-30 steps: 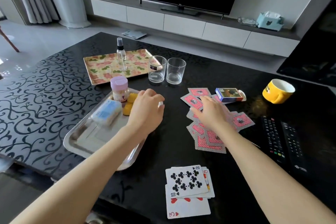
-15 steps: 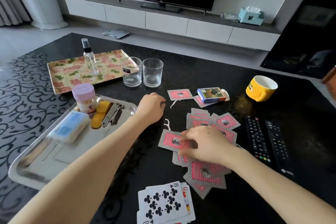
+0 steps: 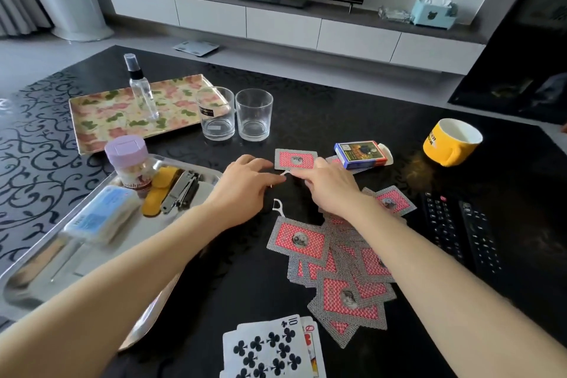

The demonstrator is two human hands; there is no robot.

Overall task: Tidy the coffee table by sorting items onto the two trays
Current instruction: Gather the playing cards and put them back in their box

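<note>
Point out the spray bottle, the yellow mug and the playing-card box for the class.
spray bottle [image 3: 143, 98]: head view, on its clear body.
yellow mug [image 3: 437, 147]: head view, on its outer wall.
playing-card box [image 3: 357, 152]: head view, on its top face.

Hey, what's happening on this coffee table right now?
The left hand and right hand meet at a white floss pick beside a face-down card; which grips it is unclear. The steel tray holds a jar, clippers and a blue pack. Scattered cards, two glasses and a mug sit loose on the table.
</note>
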